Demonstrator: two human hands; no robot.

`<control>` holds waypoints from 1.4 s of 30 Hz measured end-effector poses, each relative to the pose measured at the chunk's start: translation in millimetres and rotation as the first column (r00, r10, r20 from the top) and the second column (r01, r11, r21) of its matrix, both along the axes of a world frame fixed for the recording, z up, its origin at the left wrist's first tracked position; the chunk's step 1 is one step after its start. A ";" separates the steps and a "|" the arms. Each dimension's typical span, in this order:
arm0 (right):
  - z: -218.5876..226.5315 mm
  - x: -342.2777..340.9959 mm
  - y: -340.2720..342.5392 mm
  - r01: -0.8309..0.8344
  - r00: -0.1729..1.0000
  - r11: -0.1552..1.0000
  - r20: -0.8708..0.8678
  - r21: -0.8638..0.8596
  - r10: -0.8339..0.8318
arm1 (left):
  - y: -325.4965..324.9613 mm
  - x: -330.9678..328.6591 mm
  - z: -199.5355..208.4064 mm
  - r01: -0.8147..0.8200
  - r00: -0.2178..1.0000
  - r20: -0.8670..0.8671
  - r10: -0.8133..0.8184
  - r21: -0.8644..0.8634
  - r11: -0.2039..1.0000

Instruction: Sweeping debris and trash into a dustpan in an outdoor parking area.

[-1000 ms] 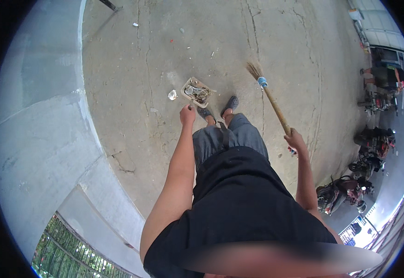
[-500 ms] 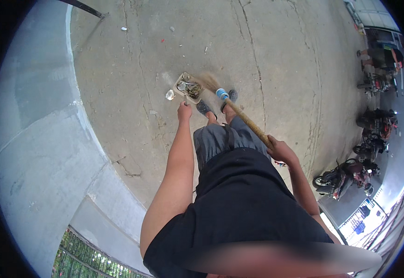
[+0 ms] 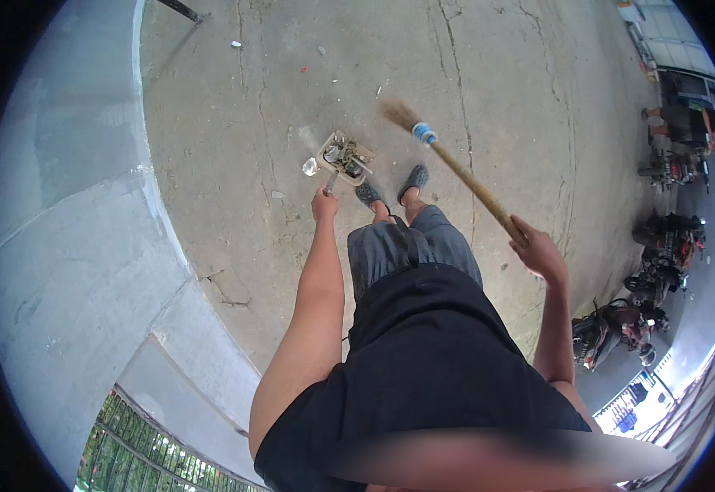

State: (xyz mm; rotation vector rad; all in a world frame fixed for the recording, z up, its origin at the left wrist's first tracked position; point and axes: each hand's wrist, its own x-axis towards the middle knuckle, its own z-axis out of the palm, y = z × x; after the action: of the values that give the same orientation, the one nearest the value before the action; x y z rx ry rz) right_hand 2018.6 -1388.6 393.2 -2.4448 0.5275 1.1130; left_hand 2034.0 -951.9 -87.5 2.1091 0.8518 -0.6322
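Note:
My left hand (image 3: pixel 324 203) is closed round the handle of a pale dustpan (image 3: pixel 357 182) in front of my feet. Leaves and pale scraps of litter (image 3: pixel 343 156) lie in the pan. A crumpled whitish piece of litter (image 3: pixel 310 167) rests on the floor just left of it. In my right hand (image 3: pixel 539 250) is the upper end of a long-handled broom (image 3: pixel 474 182), its fingers wrapped round the shaft. The broom slants to the far left, a blue-and-white band near its bristles. Those bristles (image 3: pixel 398 113) are beyond the dustpan and apart from it.
Small litter bits (image 3: pixel 236 43) dot the cracked concrete floor (image 3: pixel 521 123). A grey wall (image 3: pixel 62 164) runs along the left, with a dark post (image 3: pixel 181 10) at the far left. Several parked motorcycles (image 3: pixel 620 324) line the right side; another person (image 3: pixel 689 123) stands near them.
The broom has lifted away from the dustpan, its bristles moving farther off and to the right. My right hand has moved right and slightly up. The left hand still holds the dustpan.

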 end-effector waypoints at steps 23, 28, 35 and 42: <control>4.2 -4.2 18.8 -0.040 0.959 0.983 -0.268 0.181 0.088 | -21.5 -22.9 31.0 -0.073 0.983 -0.164 0.081 0.055 0.996; 19.2 16.9 18.9 -0.131 0.982 0.991 -0.135 0.024 0.133 | -8.9 -41.0 34.0 -0.147 0.977 -0.149 0.155 0.062 0.987; -98.2 21.3 15.2 -0.235 0.967 0.970 0.083 -0.061 0.240 | -17.2 -55.5 30.5 -0.134 0.979 -0.152 0.136 0.023 0.991; -62.2 26.3 37.0 -0.295 0.948 0.954 -0.106 0.053 0.299 | -8.9 -56.6 11.0 -0.172 0.976 -0.141 0.167 -0.027 0.985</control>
State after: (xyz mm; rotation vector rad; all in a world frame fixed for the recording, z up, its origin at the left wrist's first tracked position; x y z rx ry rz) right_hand 2044.8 -1351.6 331.0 -2.4960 0.1691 1.3731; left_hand 1977.5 -960.7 -76.4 1.9498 1.0760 -0.7046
